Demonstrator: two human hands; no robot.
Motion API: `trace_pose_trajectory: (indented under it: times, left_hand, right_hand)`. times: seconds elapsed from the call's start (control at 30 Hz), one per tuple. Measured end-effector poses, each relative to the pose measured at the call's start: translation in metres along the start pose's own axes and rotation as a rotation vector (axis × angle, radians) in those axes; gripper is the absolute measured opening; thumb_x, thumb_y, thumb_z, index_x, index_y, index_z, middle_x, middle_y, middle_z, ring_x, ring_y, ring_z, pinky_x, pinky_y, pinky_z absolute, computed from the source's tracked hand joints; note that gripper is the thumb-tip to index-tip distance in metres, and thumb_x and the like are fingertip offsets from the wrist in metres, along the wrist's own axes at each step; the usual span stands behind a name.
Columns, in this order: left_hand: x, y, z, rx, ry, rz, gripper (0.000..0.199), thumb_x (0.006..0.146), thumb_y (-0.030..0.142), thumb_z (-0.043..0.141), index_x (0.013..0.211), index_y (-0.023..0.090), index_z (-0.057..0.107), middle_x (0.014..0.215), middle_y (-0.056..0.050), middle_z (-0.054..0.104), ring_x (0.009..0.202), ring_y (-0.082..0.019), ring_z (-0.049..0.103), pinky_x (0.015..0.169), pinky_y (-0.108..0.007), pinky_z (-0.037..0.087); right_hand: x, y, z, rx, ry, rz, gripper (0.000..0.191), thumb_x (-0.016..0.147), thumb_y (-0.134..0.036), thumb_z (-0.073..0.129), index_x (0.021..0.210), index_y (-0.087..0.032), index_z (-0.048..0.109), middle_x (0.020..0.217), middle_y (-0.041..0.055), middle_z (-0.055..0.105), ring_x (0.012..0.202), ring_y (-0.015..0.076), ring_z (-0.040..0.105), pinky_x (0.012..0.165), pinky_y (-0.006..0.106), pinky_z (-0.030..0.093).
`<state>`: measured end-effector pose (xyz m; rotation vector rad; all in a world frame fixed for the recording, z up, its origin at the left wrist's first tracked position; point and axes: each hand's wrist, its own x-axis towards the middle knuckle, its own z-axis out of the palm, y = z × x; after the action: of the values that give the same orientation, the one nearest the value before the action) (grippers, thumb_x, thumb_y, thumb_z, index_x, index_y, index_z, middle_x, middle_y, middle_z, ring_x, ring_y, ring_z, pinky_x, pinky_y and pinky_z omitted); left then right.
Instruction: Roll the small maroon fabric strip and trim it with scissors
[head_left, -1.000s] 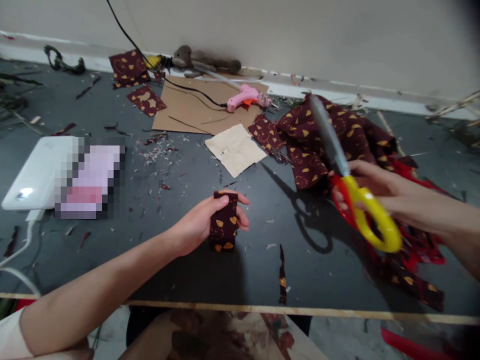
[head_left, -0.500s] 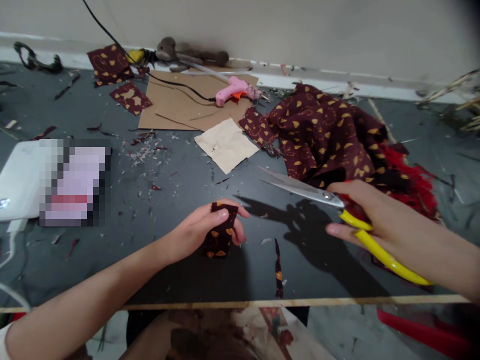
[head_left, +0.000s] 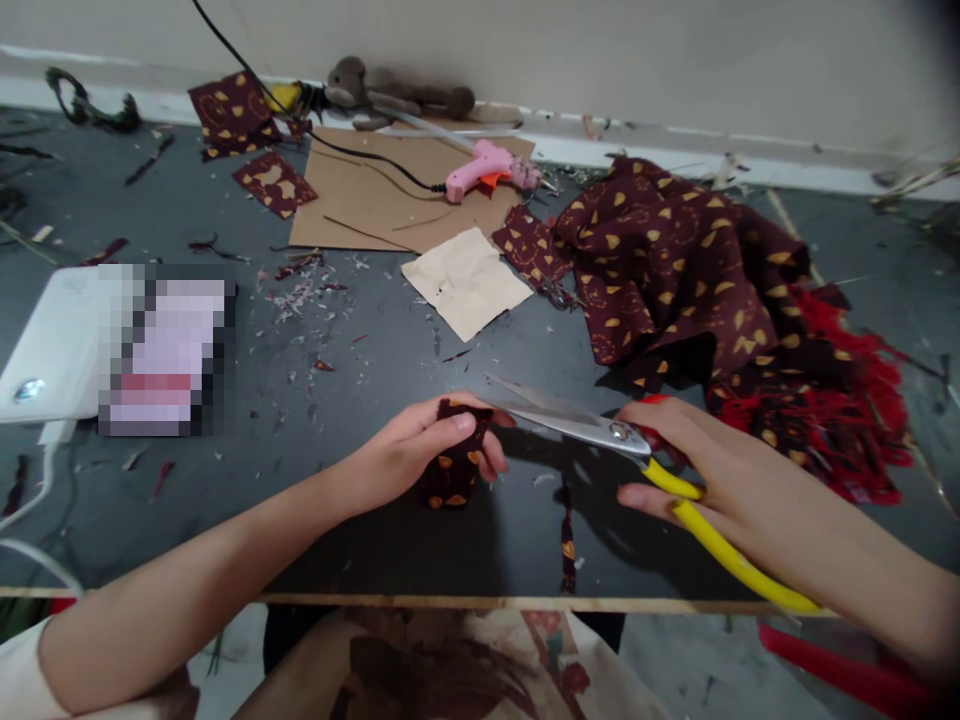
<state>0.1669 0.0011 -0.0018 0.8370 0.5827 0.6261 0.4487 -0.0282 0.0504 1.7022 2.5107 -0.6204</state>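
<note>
My left hand pinches a small folded piece of maroon patterned fabric between thumb and fingers, just above the grey table. In my right hand are yellow-handled scissors, blades parted and pointing left. The blade tips reach the upper edge of the held piece by my left fingertips; whether they touch the cloth I cannot tell. A narrow maroon fabric strip lies below the scissors. Beyond my hands rests a cream fabric square.
A crumpled maroon cloth with red fringe lies at the right. A pink glue gun rests on cardboard at the back, its black cord trailing left. At left are a white power bank with a cable and a blurred phone. Scraps litter the table.
My right hand has brought the scissors left and down, to the fabric in my left hand. The left hand keeps its grip. The whole view has shifted slightly.
</note>
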Motion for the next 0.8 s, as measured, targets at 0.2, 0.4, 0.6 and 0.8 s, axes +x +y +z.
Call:
trace_pose_trajectory:
  times: [0.2,0.4,0.6,0.8]
  left_hand:
    - [-0.002,0.001,0.0,0.066,0.0,0.001,0.024,0.085,0.03,0.056,0.102,0.014,0.061,0.079,-0.004,0.068,0.075,-0.014,0.063,0.073,-0.025,0.047]
    - [-0.002,0.004,0.001,0.097,0.01,-0.024,0.02,0.084,0.027,0.056,0.099,0.015,0.062,0.077,-0.003,0.068,0.072,-0.014,0.063,0.071,-0.025,0.048]
    - [-0.004,0.007,0.004,0.231,0.015,0.025,0.018,0.084,0.026,0.055,0.095,0.014,0.061,0.074,-0.003,0.068,0.071,-0.015,0.064,0.07,-0.026,0.049]
    - [-0.005,0.008,0.002,0.315,-0.021,0.029,0.016,0.086,0.026,0.052,0.083,0.014,0.062,0.077,-0.004,0.068,0.073,-0.014,0.063,0.069,-0.023,0.048]
  right_hand:
    - [0.0,-0.005,-0.004,0.014,-0.038,-0.022,0.051,0.081,-0.063,0.046,0.112,-0.024,0.05,0.106,0.009,0.056,0.094,0.027,0.058,0.079,0.042,0.049]
    - [-0.001,-0.006,-0.002,-0.001,-0.092,0.0,0.051,0.08,-0.064,0.046,0.115,-0.026,0.048,0.107,0.0078,0.054,0.092,0.0268,0.058,0.08,0.044,0.049]
    - [0.0,-0.009,-0.002,-0.008,-0.084,-0.003,0.051,0.081,-0.065,0.043,0.114,-0.027,0.048,0.106,0.0085,0.055,0.088,0.0272,0.06,0.076,0.044,0.05]
    - [0.004,-0.012,-0.002,-0.051,-0.041,-0.041,0.058,0.08,-0.07,0.037,0.11,-0.023,0.055,0.096,0.0095,0.058,0.076,0.0268,0.061,0.066,0.042,0.051]
